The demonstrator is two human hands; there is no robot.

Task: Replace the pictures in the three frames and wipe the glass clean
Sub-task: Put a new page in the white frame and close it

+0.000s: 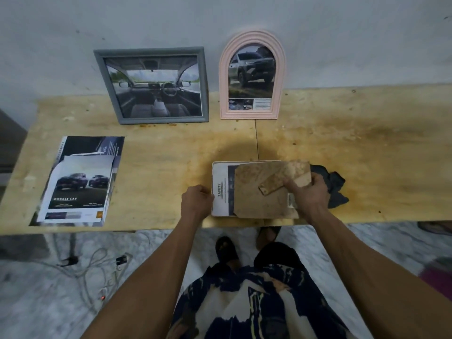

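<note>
Third frame (220,189) lies face down near the table's (159,167) 6 o'clock edge, white rim, "SAFETY" print already in; right hand (309,192) pinches the stained brown backing board (259,199) by its stand flap, likely lowering it to close up. Left hand (197,200), fingers curled, grips the frame's 9 o'clock edge, apparently to steady it. Dark cloth (335,189) at 3 o'clock; grey frame (156,85) and pink arched frame (253,74) lean on the wall at 12, spare prints (80,184) at 9.

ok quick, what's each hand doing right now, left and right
Left hand: fingers curled, gripping the left edge of the white frame.
Right hand: holding the brown backing board over the frame.
</note>
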